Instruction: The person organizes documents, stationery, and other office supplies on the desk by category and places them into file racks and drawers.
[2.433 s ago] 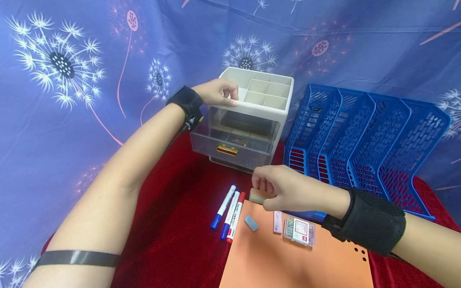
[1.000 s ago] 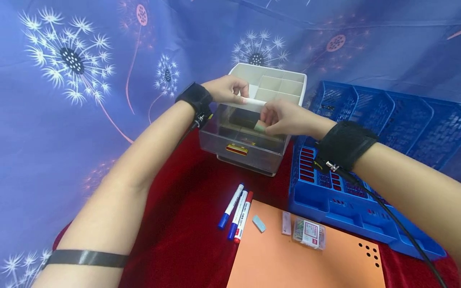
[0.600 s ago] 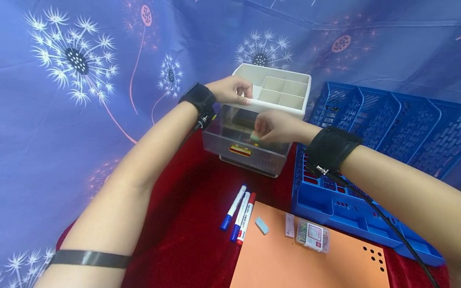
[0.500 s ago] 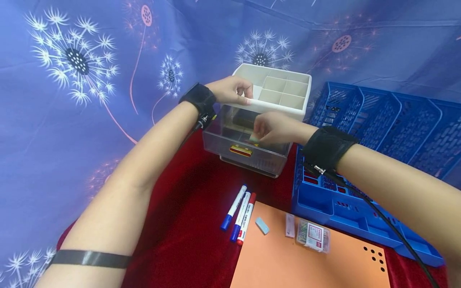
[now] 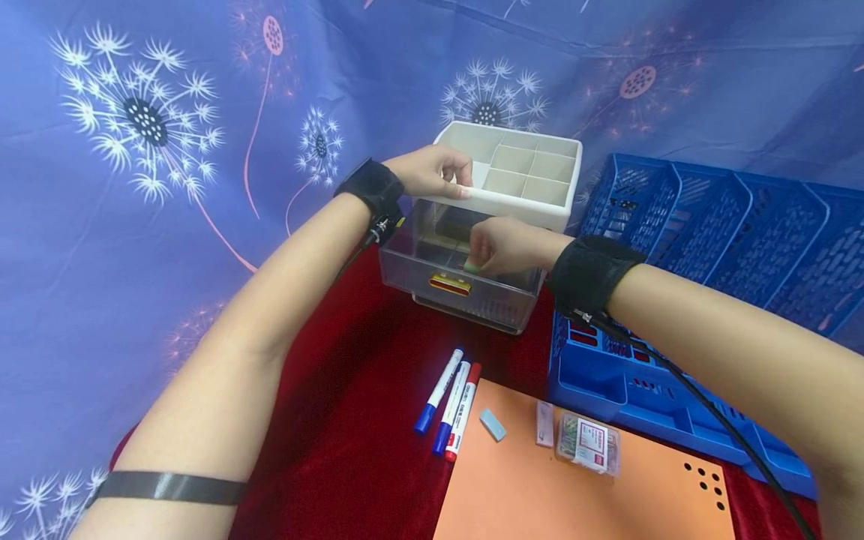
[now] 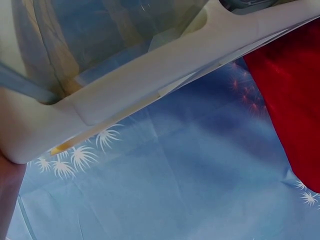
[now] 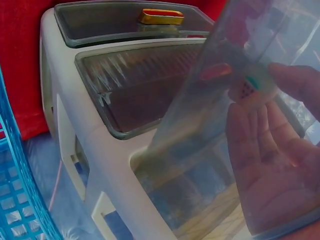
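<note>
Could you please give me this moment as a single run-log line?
left hand: grips organizer top rim | right hand: holds green eraser over open clear drawer | markers: on red cloth

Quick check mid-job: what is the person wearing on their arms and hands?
Both forearms are bare, with no sleeves and no gloves. The left hand has a black fabric wrist strap with a small connector and cable at its underside. The right hand has a wider black strap, from which a black cable trails along the forearm. A thin dark band circles the left upper arm.
</note>
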Motion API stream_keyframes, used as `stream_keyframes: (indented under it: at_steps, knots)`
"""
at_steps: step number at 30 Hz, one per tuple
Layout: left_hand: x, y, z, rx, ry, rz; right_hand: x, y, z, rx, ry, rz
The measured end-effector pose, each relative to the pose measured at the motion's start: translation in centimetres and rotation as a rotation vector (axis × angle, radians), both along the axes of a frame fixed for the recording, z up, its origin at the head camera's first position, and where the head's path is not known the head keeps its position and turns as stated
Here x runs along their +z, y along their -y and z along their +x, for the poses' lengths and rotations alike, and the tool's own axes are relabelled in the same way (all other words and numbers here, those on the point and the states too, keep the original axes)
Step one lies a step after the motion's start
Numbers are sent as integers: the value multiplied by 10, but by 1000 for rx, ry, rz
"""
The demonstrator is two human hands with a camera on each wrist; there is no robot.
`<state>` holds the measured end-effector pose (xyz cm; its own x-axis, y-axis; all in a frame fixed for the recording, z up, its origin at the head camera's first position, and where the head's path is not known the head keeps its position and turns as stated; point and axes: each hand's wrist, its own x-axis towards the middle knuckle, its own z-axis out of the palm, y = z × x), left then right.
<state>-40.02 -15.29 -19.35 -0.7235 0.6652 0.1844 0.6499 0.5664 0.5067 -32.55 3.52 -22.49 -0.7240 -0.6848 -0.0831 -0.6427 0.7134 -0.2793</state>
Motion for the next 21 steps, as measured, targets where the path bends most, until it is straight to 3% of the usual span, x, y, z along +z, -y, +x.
stream_keyframes:
  at_steps: [8,13,21]
  knots:
    - [0,0,1,-2,1,6,0,2,0,-32,13,32]
    - [-1,1,0,-10,-10,3,-1,2,-1,1,-14,15]
    - [0,1,0,-18,-11,3,7,2,8,-24,-26,15]
